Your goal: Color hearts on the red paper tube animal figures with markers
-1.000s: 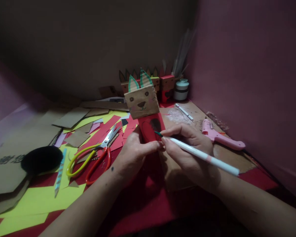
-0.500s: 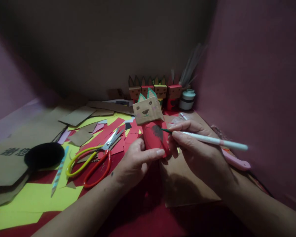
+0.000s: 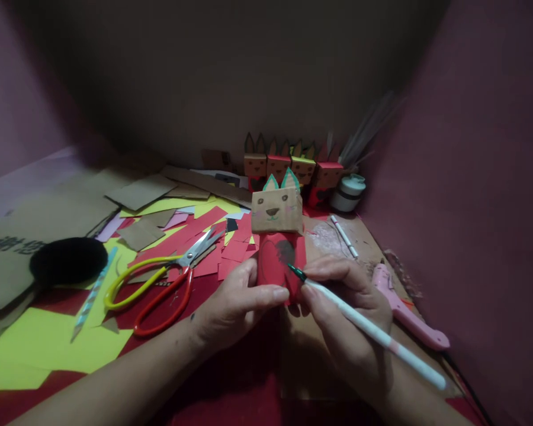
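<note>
My left hand [image 3: 235, 305] grips the red body of a paper cat figure [image 3: 278, 236], which has a brown cardboard head with green-edged ears and a drawn face. My right hand [image 3: 346, 319] pinches a white marker pen [image 3: 373, 331] with a dark green tip. The tip touches the red body just under a dark scribbled patch. Both hands hover above a brown cardboard sheet [image 3: 306, 355] on the table.
Yellow-and-red scissors [image 3: 160, 281] lie left of my hands among red, yellow and brown paper scraps. A black pad [image 3: 68, 260] and a striped stick [image 3: 91, 296] lie further left. A pink glue gun [image 3: 406, 310], a second pen [image 3: 344, 235], a white jar [image 3: 349, 192] and several finished figures [image 3: 291, 165] are at the right and back.
The figure has been lowered and now stands more upright. The pen tip moved down along the red body. The camera view shifted, so the table's things appear lower and further left.
</note>
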`<state>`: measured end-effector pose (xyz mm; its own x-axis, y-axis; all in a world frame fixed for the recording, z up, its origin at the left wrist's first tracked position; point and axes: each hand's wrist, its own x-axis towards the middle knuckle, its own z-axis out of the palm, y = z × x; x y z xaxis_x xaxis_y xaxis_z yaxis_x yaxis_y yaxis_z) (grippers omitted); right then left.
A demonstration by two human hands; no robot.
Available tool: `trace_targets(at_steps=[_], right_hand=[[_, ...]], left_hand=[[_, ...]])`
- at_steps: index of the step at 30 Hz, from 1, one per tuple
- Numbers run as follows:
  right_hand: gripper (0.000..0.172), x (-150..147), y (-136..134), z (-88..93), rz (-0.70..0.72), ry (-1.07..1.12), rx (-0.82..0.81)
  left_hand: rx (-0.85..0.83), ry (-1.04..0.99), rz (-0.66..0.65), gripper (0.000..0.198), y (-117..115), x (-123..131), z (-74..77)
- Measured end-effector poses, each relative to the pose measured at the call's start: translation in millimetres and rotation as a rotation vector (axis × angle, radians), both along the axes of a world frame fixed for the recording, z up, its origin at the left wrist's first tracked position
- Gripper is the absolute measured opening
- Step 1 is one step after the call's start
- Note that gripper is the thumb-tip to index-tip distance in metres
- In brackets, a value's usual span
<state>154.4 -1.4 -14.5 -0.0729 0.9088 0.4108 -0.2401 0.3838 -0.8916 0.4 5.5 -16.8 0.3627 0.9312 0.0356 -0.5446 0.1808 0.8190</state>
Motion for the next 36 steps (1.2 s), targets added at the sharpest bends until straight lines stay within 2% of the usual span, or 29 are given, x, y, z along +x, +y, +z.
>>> trace_targets(at_steps=[8, 13, 20, 25, 30, 36], right_hand=[[0.012, -6.7, 3.8, 7.2, -0.189, -0.149, 0.040], [0.014, -6.0, 6.8, 7.0, -0.215, -0.218, 0.104], [0.017, -2.1, 6.2, 8.0, -0.105, -0.292, 0.165], [0.017, 1.5, 5.1, 11.4, -0.109, -0.279, 0.184], [0.018, 0.0, 1.5, 6.7, -0.033, -0.325, 0.259], [0.012, -10.7, -5.0, 9.1, -0.001, -0.325, 0.198]], left_hand=[[-0.063, -0.032, -0.016, 0.024, 0.3, -1.8, -6.3], [-0.130, -0.049, 0.020, 0.027, -1.5, -2.1, -6.1], [-0.125, -0.041, 0.001, 0.026, -3.8, -2.5, -5.6], [-0.086, -0.006, -0.025, 0.021, -7.1, -2.4, -1.4], [-0.134, -0.009, 0.020, 0.019, -14.3, -4.7, 3.6], [-0.132, -0.007, 0.051, 0.014, -19.9, -17.2, 10.5]])
